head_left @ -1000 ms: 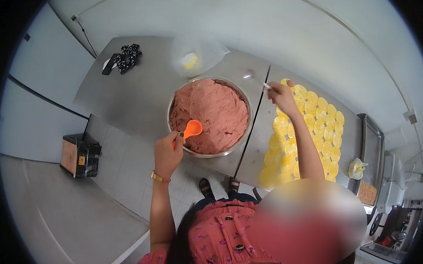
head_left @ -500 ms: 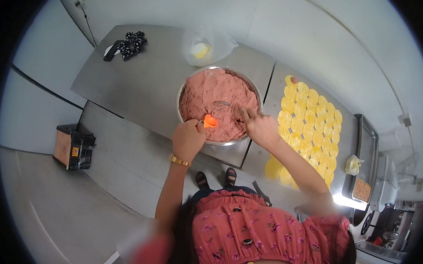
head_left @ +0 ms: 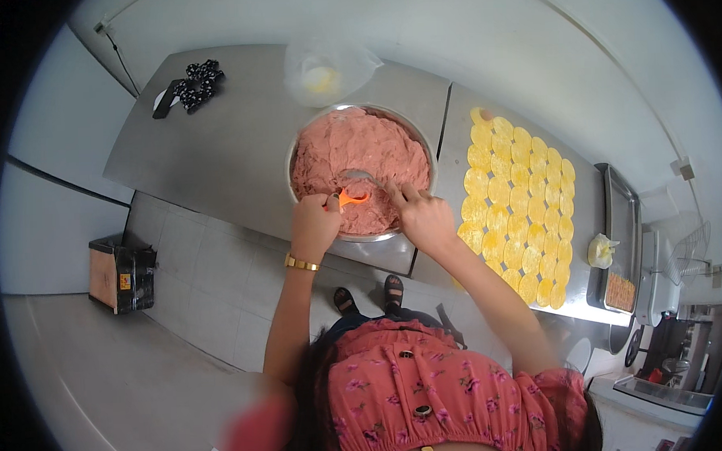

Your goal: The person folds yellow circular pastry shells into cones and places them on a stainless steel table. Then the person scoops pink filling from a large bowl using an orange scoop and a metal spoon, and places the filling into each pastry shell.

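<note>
A: Finger state?
B: Left hand [head_left: 316,221]: fingers pinched on the handle of an orange scoop [head_left: 350,200]. Right hand [head_left: 424,217]: fingers clamped round a metal spoon [head_left: 357,174], its handle partly hidden by the grip.
A: Key relation?
B: Scoop lies between the hands, projecting rightward from the left fingers, long axis roughly left to right; left hand nearer. Spoon slants leftward and away from the wearer, its head just beyond the scoop. Spoon-to-scoop contact: cannot tell.
A: Location of both?
B: Over the near half of a pink, paste-like mass [head_left: 350,138] that fills a round steel bowl [head_left: 369,238].
A: Further out?
B: Bowl stands on a metal table [head_left: 223,151]; translucent plastic bag [head_left: 335,59] just beyond it. To its right, yellow discs [head_left: 519,204] in close rows. Farther right, a metal tray [head_left: 621,196].
</note>
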`<action>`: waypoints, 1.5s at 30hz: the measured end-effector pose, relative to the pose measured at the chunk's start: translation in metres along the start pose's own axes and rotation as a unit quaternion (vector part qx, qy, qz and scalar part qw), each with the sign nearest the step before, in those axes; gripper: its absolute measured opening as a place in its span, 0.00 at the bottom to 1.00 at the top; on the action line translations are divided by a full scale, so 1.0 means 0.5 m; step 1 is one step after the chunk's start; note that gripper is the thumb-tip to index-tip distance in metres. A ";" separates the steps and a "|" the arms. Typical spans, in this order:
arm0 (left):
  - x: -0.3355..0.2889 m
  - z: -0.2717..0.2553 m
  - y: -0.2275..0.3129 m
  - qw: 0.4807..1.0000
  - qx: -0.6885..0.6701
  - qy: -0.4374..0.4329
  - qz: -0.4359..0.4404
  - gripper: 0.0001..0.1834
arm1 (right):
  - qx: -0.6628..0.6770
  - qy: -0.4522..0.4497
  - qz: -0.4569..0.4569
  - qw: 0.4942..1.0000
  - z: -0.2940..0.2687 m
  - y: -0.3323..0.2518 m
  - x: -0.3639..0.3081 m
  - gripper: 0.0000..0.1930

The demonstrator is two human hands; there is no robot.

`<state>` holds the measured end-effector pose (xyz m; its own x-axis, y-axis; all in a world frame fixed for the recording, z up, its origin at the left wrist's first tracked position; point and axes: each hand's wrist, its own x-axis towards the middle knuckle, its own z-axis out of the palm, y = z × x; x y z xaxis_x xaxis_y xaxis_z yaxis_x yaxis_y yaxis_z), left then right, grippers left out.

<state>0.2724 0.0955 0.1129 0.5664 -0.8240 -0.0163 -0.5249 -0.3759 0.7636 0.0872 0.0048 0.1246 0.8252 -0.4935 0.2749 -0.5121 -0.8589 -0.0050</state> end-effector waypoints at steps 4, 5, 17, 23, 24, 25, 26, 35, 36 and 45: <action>-0.006 -0.002 -0.006 0.998 -0.054 -0.025 -0.033 0.16 | 0.011 -0.025 0.000 1.000 0.004 0.001 -0.055 0.26; -0.007 -0.002 -0.006 0.997 -0.063 -0.027 -0.033 0.16 | 0.020 -0.018 0.018 0.999 0.006 -0.001 -0.065 0.27; -0.002 0.004 -0.013 0.989 -0.124 -0.076 -0.032 0.15 | 0.061 -0.004 0.095 0.994 0.041 -0.044 -0.098 0.34; -0.006 0.009 -0.012 0.984 -0.158 -0.068 -0.050 0.15 | 0.067 0.022 0.087 0.994 0.040 -0.041 -0.092 0.36; -0.006 0.010 -0.011 0.982 -0.173 -0.064 -0.037 0.15 | 0.057 0.013 0.092 0.994 0.039 -0.040 -0.092 0.36; -0.006 0.012 -0.010 0.981 -0.186 -0.057 -0.029 0.15 | 0.026 0.027 0.119 0.992 0.038 -0.040 -0.092 0.37; -0.006 0.014 -0.009 0.978 -0.197 -0.059 -0.024 0.15 | 0.053 0.018 0.097 0.994 0.037 -0.039 -0.093 0.36; -0.021 0.014 0.011 0.988 -0.148 -0.012 0.031 0.14 | 0.044 0.036 0.093 0.994 0.038 -0.036 -0.077 0.34; -0.021 0.015 0.015 0.990 -0.133 -0.001 0.042 0.14 | 0.061 0.030 0.097 0.993 0.032 -0.025 -0.074 0.33; -0.020 0.023 0.016 0.988 -0.148 0.015 0.044 0.15 | -0.015 0.043 0.067 0.997 0.011 -0.057 -0.086 0.33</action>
<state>0.2551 0.0955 0.1117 0.5472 -0.8337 0.0738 -0.3669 -0.1596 0.9165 0.0679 0.0497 0.1076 0.7266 -0.5883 0.3548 -0.6239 -0.7813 -0.0179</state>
